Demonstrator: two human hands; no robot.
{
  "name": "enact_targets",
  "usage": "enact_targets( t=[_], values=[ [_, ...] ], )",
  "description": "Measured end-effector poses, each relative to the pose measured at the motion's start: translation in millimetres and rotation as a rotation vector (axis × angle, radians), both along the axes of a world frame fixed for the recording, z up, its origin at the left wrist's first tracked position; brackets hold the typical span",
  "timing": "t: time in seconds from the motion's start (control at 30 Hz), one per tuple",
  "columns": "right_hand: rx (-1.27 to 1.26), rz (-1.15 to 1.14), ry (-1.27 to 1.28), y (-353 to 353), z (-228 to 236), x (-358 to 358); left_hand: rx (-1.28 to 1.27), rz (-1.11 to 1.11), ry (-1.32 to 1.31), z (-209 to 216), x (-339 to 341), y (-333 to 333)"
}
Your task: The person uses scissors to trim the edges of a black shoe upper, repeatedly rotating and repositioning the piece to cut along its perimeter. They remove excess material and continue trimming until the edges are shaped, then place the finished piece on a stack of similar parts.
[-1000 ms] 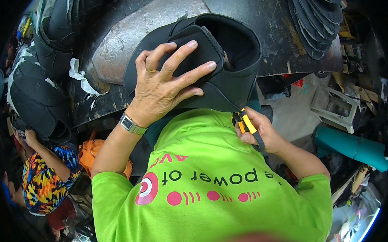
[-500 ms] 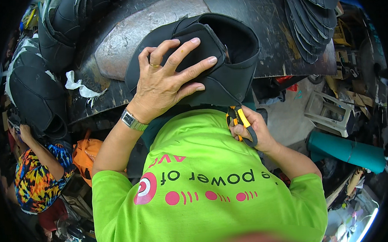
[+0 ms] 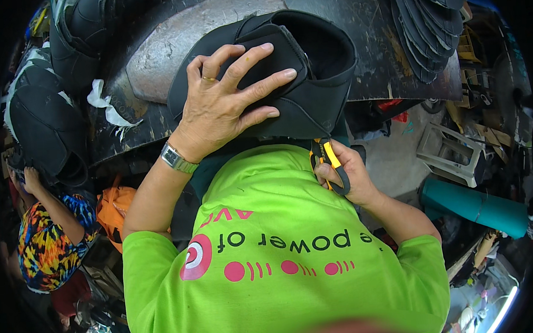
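Observation:
A black stitched piece that looks like a shoe upper (image 3: pixel 316 111) lies at the table's near edge, its rounded opening toward the upper right. Spread across its top, my left hand (image 3: pixel 228 97) presses flat with fingers apart; a ring and a wristwatch (image 3: pixel 178 158) show on that arm. Just below the piece's near edge, my right hand (image 3: pixel 350 170) is closed round scissors (image 3: pixel 333 157) with yellow and black handles. Their blades are mostly hidden, so I cannot tell whether they touch the piece.
More black pieces are heaped at left (image 3: pixel 47 119), and a stack of flat black pieces (image 3: pixel 430 25) lies at the right of the dark table (image 3: pixel 362 43). A white scrap (image 3: pixel 112 111) is left of my hand. Another person (image 3: pixel 55 235) works at far left. A grey stool (image 3: pixel 450 152) and teal roll (image 3: pixel 476 208) are at right.
The black piece has shifted slightly up and away from me with my left hand on it. The scissors in my right hand have tilted a little and now sit apart from the dark thread seen before.

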State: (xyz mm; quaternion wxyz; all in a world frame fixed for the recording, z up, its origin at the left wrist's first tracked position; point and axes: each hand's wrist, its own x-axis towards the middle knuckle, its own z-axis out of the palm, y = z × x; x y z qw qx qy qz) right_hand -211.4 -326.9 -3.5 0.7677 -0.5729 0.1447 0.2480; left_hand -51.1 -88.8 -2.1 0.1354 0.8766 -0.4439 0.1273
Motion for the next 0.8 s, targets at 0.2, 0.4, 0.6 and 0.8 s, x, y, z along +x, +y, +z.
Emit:
enact_targets(
  t=[0.2, 0.4, 0.6, 0.8],
  values=[
    [-0.039, 0.000, 0.005, -4, -1, -3, -0.060, 0.000, 0.027, -2, 3, 1],
    [0.034, 0.022, -0.043, -10, -14, 5, -0.087, -0.055, 0.060, 0, 9, 5],
    [-0.020, 0.104, -0.169, -14, -37, 23, -0.093, -0.093, 0.142, 2, 11, 8],
    [0.114, 0.115, -0.163, -20, -51, 38, -0.074, -0.110, 0.114, 1, 13, 10]
  ],
)
